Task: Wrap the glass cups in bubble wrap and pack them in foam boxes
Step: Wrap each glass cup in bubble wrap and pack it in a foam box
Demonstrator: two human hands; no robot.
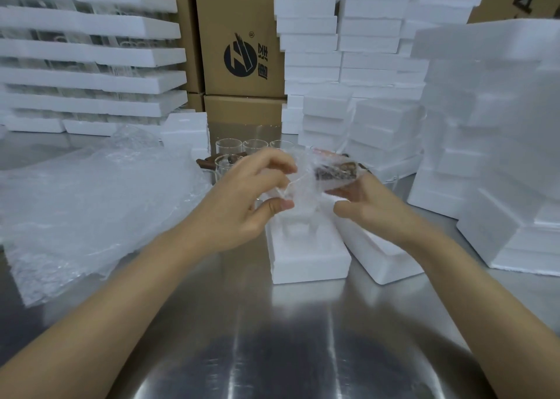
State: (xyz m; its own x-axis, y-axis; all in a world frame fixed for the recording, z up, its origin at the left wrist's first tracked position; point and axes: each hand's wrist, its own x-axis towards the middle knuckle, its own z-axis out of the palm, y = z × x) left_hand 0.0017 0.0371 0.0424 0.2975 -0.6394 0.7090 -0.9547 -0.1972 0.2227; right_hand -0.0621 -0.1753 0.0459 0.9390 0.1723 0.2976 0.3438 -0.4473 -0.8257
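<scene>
Mid-task. One cup (330, 171) is sitting inside bubble wrap (303, 186), held in the air just above an open foam box (309, 264) on the metal table (272, 338). The wrap is looking nearly done, I'd say, with the loose end not yet tucked and nothing boxed here yet. Bare cups (229, 148) are waiting behind the hands, spare wrap sheets (91, 211) are lying at the left, and a second foam piece (383, 261) is lying just beside the box. Foam stacks (375, 35) are standing behind; can't tell which are packed. The left hand (248, 198) is pinching the wrap's loose end, thumb and fingers curled. The right hand (368, 206) is gripping the wrapped cup from beneath. Both forearms are reaching forward over the table.
</scene>
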